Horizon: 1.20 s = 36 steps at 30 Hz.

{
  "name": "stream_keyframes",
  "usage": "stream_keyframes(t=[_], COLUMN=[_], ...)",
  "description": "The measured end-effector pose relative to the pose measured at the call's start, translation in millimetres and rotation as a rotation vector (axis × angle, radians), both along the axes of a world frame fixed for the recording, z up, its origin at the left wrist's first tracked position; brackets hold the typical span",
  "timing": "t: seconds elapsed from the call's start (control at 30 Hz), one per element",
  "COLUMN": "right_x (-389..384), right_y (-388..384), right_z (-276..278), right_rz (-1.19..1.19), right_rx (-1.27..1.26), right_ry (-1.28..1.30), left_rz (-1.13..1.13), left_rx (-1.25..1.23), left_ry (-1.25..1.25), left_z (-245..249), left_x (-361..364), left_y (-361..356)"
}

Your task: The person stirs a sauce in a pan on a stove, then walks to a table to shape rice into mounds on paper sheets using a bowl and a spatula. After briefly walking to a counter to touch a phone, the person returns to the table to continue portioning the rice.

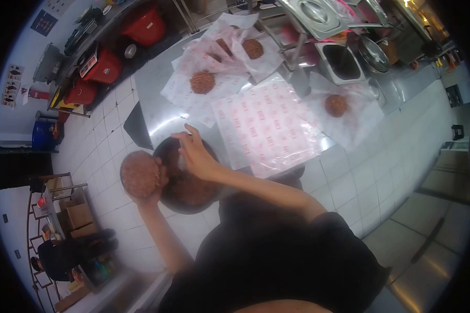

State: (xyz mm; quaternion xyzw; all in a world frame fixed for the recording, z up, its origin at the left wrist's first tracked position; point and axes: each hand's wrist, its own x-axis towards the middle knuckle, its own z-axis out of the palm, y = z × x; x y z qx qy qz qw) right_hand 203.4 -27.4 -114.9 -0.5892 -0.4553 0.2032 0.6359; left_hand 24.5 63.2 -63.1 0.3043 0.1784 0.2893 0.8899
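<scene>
A large round patty of brown minced meat [140, 175] rests in my left hand [152, 195], whose fingers curl under it and along its side. It is held up at the left side of a dark round bowl [166, 201] with more brown mince in it. My right hand [196, 156] is over the bowl, its fingers stretched out, apart from the patty; some fingertips are hard to make out. Beside the bowl, a stack of printed wrapping paper [271, 125] lies on the steel table [164, 117]. Smaller brown patties [202, 82] sit on paper sheets behind.
Another patty [336, 105] lies on paper at the right. Steel pans [342, 62] and a lidded pan [316, 18] stand at the back right. Red tubs [104, 67] are on the left shelving. A person in dark clothes [57, 258] is at the far left.
</scene>
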Motion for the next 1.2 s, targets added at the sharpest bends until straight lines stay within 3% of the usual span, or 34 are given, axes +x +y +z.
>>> stream_keyframes(t=[0.07,0.1,0.13,0.2,0.23,0.27,0.3,0.33,0.37,0.43,0.47,0.53,0.57,0.6,0.63,0.67,0.7,0.73,0.77,0.8,0.83,0.87,0.9,0.97,1.07,1.13,1.2], right_x=[27.8,52.2,76.0,130.8,155.7,179.0,207.7,230.1,255.2,308.1,332.4,380.1,403.1,428.2,453.2,479.8,507.0,532.1,556.0,581.1,607.7,634.4,658.7,700.0,756.5,792.6,857.9], right_y=[-36.7,-65.7,-97.8,-178.3,-218.6,-258.2,-295.7,-330.1,-361.2,-414.1,-437.7,-482.8,-505.7,-531.2,-557.1,-582.2,-607.4,-633.2,-657.8,-676.7,-694.5,-712.7,-733.0,-766.0,-803.8,-838.2,-876.1], right_z=[9.7,12.7,15.7,21.7,9.8,8.4,-11.6,1.7,-1.2,-4.3,-0.3,8.9,14.4,19.8,22.7,22.8,24.4,25.3,25.8,27.3,31.0,35.5,38.9,58.4,103.4,122.2,113.4], right_rz=[0.095,0.125,0.154,0.146,0.146,0.041,-0.098,-0.174,-0.251,-0.381,-0.434,-0.546,-0.571,-0.642,-0.722,-0.766,-0.767,-0.763,-0.796,-0.821,-0.848,-0.884,-0.933,-1.056,-1.169,-1.040,-0.784], right_rx=[-0.014,0.059,0.132,-0.050,-0.169,-0.210,-0.267,-0.398,-0.416,-0.429,-0.428,-0.348,-0.339,-0.315,-0.290,-0.285,-0.250,-0.215,-0.218,-0.174,-0.125,-0.114,-0.059,0.045,0.165,0.152,0.103], right_ry=[-0.055,-0.063,-0.064,-0.069,0.185,0.197,-0.112,0.096,0.111,0.136,0.146,0.134,0.136,0.115,0.090,0.082,0.148,0.214,0.208,0.247,0.282,0.258,0.215,0.060,-0.303,-0.380,-0.755], left_rz=[0.270,-0.046,-0.045,0.313,0.380,0.450,0.470,0.472,0.483,0.273,0.277,0.276,0.597,0.840,0.879,0.811,0.893,0.893,0.535,0.103,-0.005,-0.345,-0.494,-0.771,-0.993,-1.107,-1.201], left_rx=[-0.155,-0.120,-0.108,-0.187,-0.090,0.005,0.399,0.795,0.800,1.261,1.267,1.444,1.518,1.468,1.475,1.258,1.186,0.782,0.431,0.251,0.062,-0.028,-0.233,-0.204,-0.075,-0.038,0.027], left_ry=[0.121,-0.243,-0.242,0.055,0.197,0.344,0.675,1.004,1.013,1.603,1.616,2.029,1.999,2.010,1.939,1.609,0.687,0.435,-0.104,-0.466,-0.428,-0.545,-0.476,-0.259,-0.183,-0.138,-0.097], left_z=[-12.3,12.2,11.6,9.7,-1.1,-19.0,-45.3,-64.5,-67.3,-72.0,-78.7,-106.2,-132.7,-119.4,-89.5,-70.3,-21.0,16.7,30.2,52.8,68.9,76.9,73.8,69.6,63.1,50.7,34.6], left_x=[34.5,82.4,112.0,161.8,190.2,215.3,233.9,250.2,270.6,311.9,321.8,349.5,354.9,380.0,402.4,416.5,468.4,524.8,561.6,618.3,677.9,736.7,795.7,897.1,1012.0,1079.1,1134.8], left_y=[-18.3,-51.9,-76.9,-113.4,-123.0,-128.1,-129.7,-133.6,-146.3,-175.2,-184.6,-196.3,-186.6,-190.2,-197.0,-191.7,-233.6,-280.0,-307.9,-362.7,-417.8,-466.9,-516.7,-613.3,-734.3,-806.3,-871.6])
